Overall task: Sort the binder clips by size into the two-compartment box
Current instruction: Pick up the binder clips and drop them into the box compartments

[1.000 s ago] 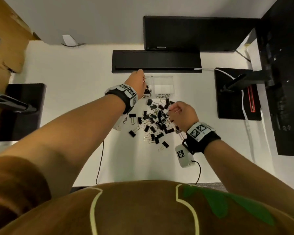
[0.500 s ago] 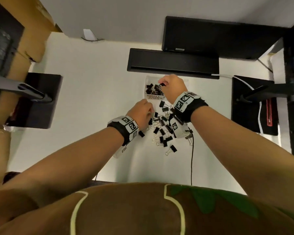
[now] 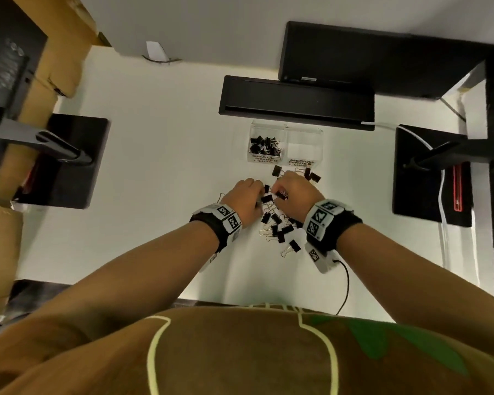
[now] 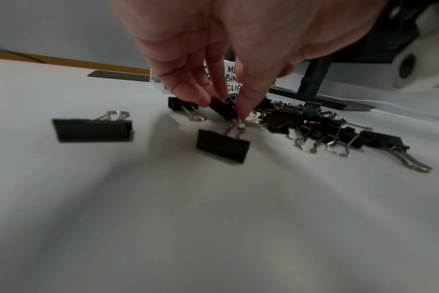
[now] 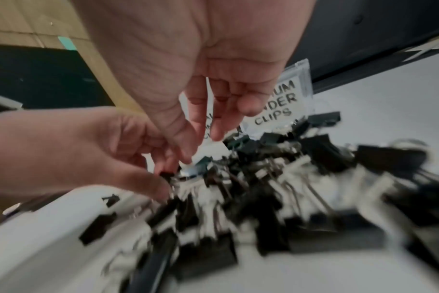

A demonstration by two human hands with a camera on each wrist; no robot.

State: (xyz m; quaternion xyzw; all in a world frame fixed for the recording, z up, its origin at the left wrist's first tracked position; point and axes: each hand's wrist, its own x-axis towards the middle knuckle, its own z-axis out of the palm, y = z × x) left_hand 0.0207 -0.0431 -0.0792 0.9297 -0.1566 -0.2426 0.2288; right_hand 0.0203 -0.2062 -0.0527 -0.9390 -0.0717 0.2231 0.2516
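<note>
A pile of black binder clips lies on the white desk in front of the clear two-compartment box. Its left compartment, labelled small, holds several small clips; no clips show in the right one, labelled medium. My left hand is down at the pile's left edge and pinches a small black clip between thumb and fingers. My right hand hovers close beside it over the pile, its fingers hanging down and apart with nothing between them.
A flat black bar and a black monitor stand behind the box. Black stand bases sit at the left and right. Loose clips lie apart to the left of the pile. A cable runs from my right wrist.
My right hand came back from over the small compartment to the pile. My left hand stayed at the pile and closed its fingers on a clip.
</note>
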